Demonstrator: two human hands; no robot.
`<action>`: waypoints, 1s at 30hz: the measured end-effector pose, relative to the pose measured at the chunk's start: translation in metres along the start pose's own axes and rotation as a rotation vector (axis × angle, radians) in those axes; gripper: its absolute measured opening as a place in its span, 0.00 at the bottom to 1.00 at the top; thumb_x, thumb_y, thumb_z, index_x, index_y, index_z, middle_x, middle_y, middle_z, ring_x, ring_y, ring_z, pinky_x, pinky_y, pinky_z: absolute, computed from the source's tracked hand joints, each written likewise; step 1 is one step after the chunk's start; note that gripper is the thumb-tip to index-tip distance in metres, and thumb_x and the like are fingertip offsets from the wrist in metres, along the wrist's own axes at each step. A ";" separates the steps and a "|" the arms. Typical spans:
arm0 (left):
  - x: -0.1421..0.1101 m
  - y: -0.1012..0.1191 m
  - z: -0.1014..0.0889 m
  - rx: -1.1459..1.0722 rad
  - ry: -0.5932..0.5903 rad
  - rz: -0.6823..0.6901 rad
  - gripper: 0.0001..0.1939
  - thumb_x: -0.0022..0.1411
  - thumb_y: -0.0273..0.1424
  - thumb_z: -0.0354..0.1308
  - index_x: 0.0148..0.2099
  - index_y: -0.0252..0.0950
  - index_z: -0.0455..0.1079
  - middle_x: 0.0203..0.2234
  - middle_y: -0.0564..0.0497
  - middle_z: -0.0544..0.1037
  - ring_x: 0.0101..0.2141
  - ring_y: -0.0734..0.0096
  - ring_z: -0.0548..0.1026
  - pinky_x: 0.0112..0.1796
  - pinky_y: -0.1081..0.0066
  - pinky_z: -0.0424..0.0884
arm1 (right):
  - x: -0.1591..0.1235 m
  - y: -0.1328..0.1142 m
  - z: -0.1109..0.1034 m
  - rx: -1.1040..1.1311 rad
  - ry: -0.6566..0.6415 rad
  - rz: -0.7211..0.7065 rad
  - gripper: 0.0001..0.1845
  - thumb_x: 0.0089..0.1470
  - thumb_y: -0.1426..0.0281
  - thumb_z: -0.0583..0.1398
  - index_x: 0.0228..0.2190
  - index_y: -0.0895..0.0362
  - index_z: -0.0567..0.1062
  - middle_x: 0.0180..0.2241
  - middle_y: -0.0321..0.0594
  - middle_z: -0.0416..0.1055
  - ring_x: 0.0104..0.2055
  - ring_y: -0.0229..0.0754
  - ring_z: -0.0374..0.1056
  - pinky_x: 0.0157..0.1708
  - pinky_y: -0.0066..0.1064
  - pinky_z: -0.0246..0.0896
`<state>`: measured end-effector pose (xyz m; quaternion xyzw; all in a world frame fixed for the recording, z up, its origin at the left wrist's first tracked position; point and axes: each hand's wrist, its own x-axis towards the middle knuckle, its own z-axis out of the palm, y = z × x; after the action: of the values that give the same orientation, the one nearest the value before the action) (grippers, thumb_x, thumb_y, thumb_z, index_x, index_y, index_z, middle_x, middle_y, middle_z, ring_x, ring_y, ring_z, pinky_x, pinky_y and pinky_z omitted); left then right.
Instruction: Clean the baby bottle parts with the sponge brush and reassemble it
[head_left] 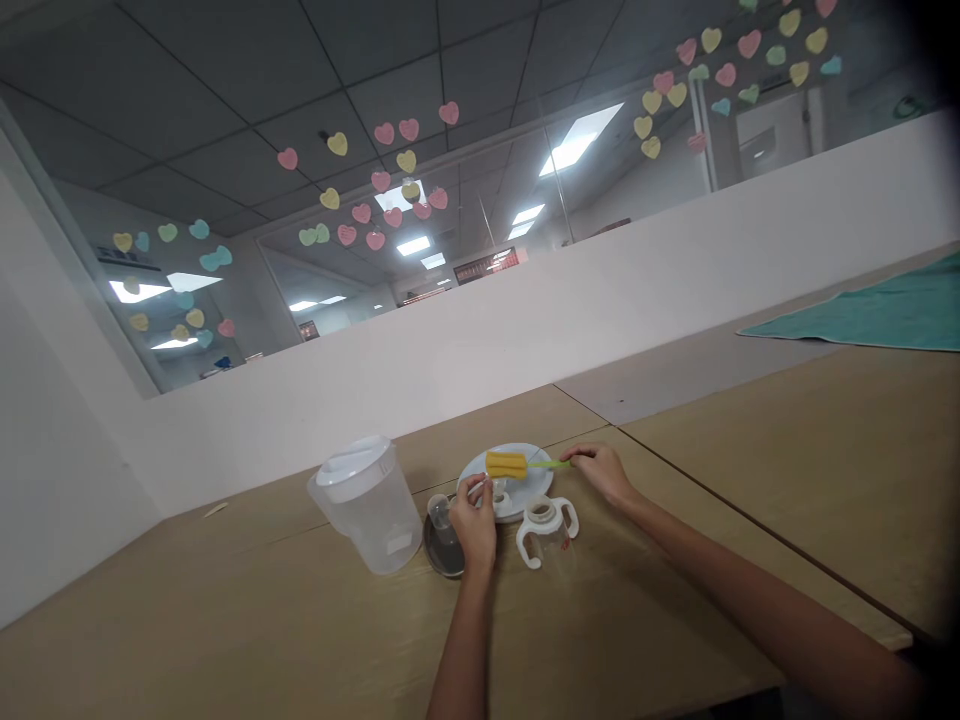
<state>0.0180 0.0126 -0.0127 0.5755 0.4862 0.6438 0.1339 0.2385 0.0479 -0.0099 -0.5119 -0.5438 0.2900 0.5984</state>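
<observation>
My right hand [600, 470] is closed on the thin green handle of a bottle brush [507, 465]. Its yellow sponge head is held over a white plate [536, 490]. Just left of the sponge, my left hand [474, 525] has its fingers pinched together; what they hold is too small to make out. A small whitish piece [500, 494] shows beside those fingertips, over the plate. Nearer me stands a clear baby bottle [553, 545] with a white two-handled collar, its top uncovered. Left of my left hand, a clear dome-shaped cap [439, 510] sits at a dark round dish [442, 550], partly hidden by the hand.
A translucent lidded pitcher [386, 515] stands on the wooden table [300, 630], left of the dish. A teal cloth [885, 310] lies at the far right. Behind the table rises a white wall [450, 360] below a window with heart-shaped notes.
</observation>
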 end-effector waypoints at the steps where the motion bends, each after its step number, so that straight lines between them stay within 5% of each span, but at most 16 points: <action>1: 0.000 0.000 0.000 -0.056 0.024 0.003 0.13 0.55 0.39 0.57 0.39 0.36 0.66 0.37 0.45 0.77 0.36 0.65 0.78 0.36 0.69 0.72 | -0.001 -0.001 0.001 -0.005 -0.011 -0.011 0.15 0.38 0.75 0.53 0.22 0.57 0.80 0.27 0.40 0.77 0.34 0.43 0.71 0.36 0.29 0.61; 8: -0.005 0.006 -0.001 0.024 -0.003 0.100 0.12 0.59 0.37 0.51 0.43 0.37 0.59 0.42 0.44 0.74 0.41 0.67 0.76 0.41 0.68 0.72 | -0.006 0.001 0.003 -0.124 0.040 -0.151 0.16 0.41 0.76 0.52 0.25 0.56 0.80 0.30 0.41 0.78 0.36 0.45 0.72 0.39 0.32 0.63; 17: -0.001 0.003 -0.036 0.574 0.048 0.282 0.12 0.58 0.26 0.43 0.41 0.37 0.66 0.36 0.46 0.75 0.41 0.64 0.73 0.44 0.65 0.67 | -0.004 0.006 -0.001 -0.298 0.128 -0.259 0.15 0.44 0.75 0.52 0.25 0.55 0.78 0.30 0.38 0.77 0.34 0.43 0.70 0.36 0.31 0.60; 24: 0.007 -0.017 -0.048 0.883 -0.012 -0.101 0.12 0.57 0.23 0.45 0.40 0.36 0.67 0.29 0.47 0.77 0.32 0.64 0.75 0.33 0.69 0.65 | -0.013 0.001 -0.002 -0.628 0.067 -0.679 0.13 0.45 0.79 0.54 0.24 0.56 0.77 0.30 0.39 0.77 0.35 0.44 0.65 0.39 0.35 0.50; 30: 0.009 -0.022 -0.055 0.898 -0.003 -0.114 0.10 0.54 0.22 0.46 0.32 0.36 0.69 0.27 0.46 0.77 0.31 0.62 0.75 0.34 0.67 0.66 | -0.017 0.003 0.004 -0.728 -0.095 -0.833 0.13 0.48 0.80 0.55 0.24 0.57 0.77 0.33 0.42 0.76 0.36 0.44 0.63 0.38 0.35 0.47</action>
<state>-0.0413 0.0041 -0.0166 0.5497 0.7482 0.3598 -0.0932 0.2308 0.0343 -0.0191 -0.4138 -0.7918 -0.1551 0.4217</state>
